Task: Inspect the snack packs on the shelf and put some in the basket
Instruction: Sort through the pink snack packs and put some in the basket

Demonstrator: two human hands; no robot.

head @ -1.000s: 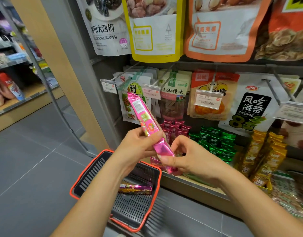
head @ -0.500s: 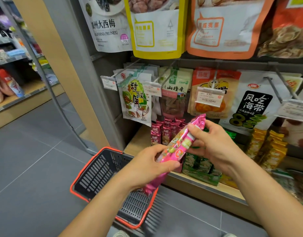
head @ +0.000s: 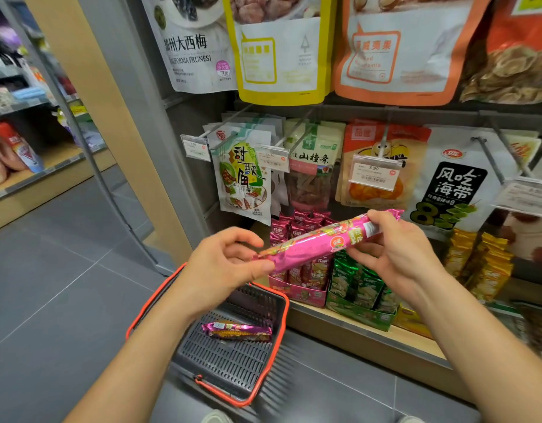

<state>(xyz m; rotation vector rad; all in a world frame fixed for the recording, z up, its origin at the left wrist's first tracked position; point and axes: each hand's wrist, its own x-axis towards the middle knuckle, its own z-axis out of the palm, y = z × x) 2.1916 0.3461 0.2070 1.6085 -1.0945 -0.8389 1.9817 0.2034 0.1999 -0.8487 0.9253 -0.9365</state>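
Now, head view only. Noted in mid-air in front of the shelf: one long pink glossy foil snack pack (head: 318, 242), held by both ends, tilted with its right end higher.

Left hand (head: 224, 264): thumb and curled fingers pinching the pack's lower left end. Narrow pinch, nothing else in the grasp.

Right hand (head: 398, 248): fingers wrapped round the pack's upper right end, near the crimped seal. Firm hold on the same pack.

Seen below the left forearm, on the grey tiled floor (head: 50, 285): a dark grey slotted plastic basket with an orange-red rim (head: 233, 364). Inside it, lying flat near the far wall, a second pink-and-gold foil snack pack (head: 237, 331). Held pack well apart from the basket, above and to the right of it.

Recorded on the pale wooden shelf (head: 340, 323), directly behind the held pack: a pink cardboard display box of matching pink packs (head: 297, 270), standing upright. Just beside it on the right, a green display box of green foil packs (head: 358, 285); further right, a row of yellow foil packs (head: 483, 264).

Hanging on pegs above: a white pouch with green and brown print (head: 242, 178), an orange-topped pouch behind a clear price tag (head: 375, 175). Tag print too small to read fully.
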